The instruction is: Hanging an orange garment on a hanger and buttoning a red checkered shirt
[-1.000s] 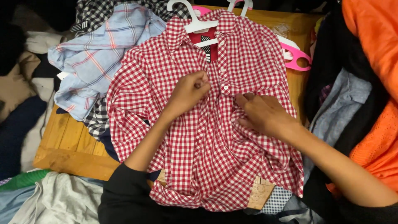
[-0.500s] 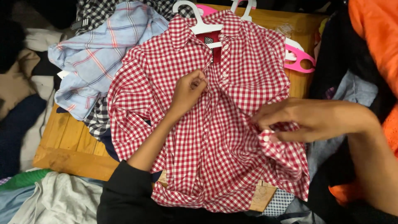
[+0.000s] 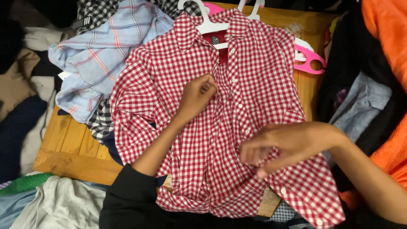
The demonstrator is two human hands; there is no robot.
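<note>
A red and white checked shirt (image 3: 250, 80) lies face up on a wooden table (image 3: 72, 148), hung on a white hanger (image 3: 207, 26). My left hand (image 3: 198, 94) pinches the shirt's front placket near the chest. My right hand (image 3: 277, 146) hovers blurred over the shirt's lower right side; whether it grips the fabric is unclear. The right sleeve and cuff (image 3: 313, 199) trail off toward the lower right.
A light blue plaid shirt (image 3: 97, 59) lies at the upper left over a black and white checked one (image 3: 101, 123). A pink hanger (image 3: 311, 63) sits at the right. Orange cloth (image 3: 388, 51) and dark garments crowd the right side; grey and green clothes (image 3: 46, 199) pile at the lower left.
My right hand left the placket, moved right to the sleeve side, then came down and back left over the lower shirt. My left hand kept its pinch on the placket.
</note>
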